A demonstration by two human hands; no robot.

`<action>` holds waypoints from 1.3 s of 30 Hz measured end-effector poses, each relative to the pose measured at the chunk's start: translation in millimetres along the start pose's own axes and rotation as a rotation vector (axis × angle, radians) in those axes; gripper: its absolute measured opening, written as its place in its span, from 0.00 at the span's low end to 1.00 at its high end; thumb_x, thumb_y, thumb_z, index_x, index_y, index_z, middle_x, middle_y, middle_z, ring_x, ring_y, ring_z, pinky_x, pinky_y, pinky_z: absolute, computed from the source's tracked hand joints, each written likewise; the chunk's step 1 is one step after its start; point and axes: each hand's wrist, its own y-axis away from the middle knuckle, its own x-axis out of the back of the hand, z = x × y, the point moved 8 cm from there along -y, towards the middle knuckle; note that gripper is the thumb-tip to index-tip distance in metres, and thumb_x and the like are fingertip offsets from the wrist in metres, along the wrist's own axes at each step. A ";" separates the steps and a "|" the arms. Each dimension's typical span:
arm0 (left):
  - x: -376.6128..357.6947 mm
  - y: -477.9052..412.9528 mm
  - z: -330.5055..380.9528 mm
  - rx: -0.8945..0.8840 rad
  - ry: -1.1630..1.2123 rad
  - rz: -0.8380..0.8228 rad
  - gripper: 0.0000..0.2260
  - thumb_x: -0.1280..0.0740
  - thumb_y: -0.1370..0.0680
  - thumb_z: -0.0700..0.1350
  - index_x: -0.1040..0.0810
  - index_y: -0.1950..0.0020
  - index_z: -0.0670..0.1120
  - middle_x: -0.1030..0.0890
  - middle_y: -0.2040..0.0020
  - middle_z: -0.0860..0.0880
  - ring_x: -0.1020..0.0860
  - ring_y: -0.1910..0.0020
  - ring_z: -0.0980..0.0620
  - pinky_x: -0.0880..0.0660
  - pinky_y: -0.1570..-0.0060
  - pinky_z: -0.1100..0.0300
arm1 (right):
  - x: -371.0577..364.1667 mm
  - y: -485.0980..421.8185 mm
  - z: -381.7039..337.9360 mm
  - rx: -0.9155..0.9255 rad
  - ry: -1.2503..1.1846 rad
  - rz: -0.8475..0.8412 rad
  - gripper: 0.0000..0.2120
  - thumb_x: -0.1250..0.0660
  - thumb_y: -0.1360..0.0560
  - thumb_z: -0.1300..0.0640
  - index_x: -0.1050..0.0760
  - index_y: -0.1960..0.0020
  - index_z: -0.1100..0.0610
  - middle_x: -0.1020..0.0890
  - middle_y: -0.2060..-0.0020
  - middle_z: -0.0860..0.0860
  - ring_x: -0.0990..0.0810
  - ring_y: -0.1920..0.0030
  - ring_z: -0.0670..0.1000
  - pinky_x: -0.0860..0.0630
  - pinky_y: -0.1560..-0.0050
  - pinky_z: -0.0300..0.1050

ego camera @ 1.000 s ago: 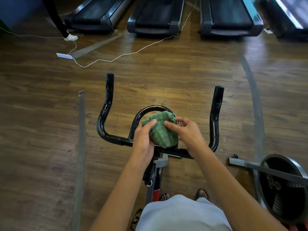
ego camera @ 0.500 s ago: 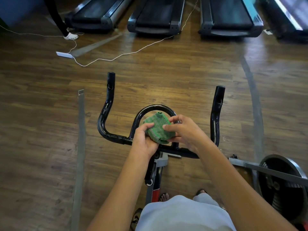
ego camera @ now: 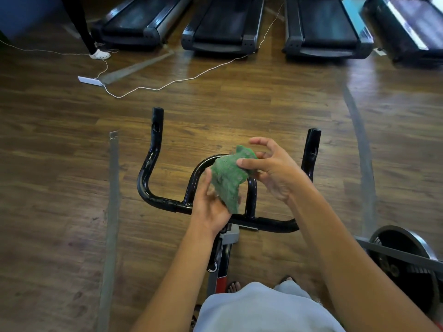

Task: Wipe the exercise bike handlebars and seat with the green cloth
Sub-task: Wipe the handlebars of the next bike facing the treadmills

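We hold the green cloth (ego camera: pixel 227 180) bunched above the black handlebars (ego camera: pixel 153 164): our left hand (ego camera: pixel 211 207) cups it from below, our right hand (ego camera: pixel 273 171) pinches its top, other fingers spread.

The black handlebars (ego camera: pixel 153 188) stick up on both sides with open floor (ego camera: pixel 60 188) all around, and a big round wheel (ego camera: pixel 405 259) blocks the right.

No readable text, label or number anywhere in view.
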 end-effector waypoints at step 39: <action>-41.9 8.4 81.1 -0.533 -1.148 0.365 0.12 0.30 0.23 0.36 0.19 0.50 0.54 0.18 0.54 0.55 0.20 0.51 0.54 0.22 0.50 0.58 | -2.1 -21.5 54.2 -0.139 0.217 0.109 0.14 0.36 0.19 0.45 0.21 0.43 0.55 0.14 0.49 0.54 0.16 0.46 0.53 0.21 0.40 0.53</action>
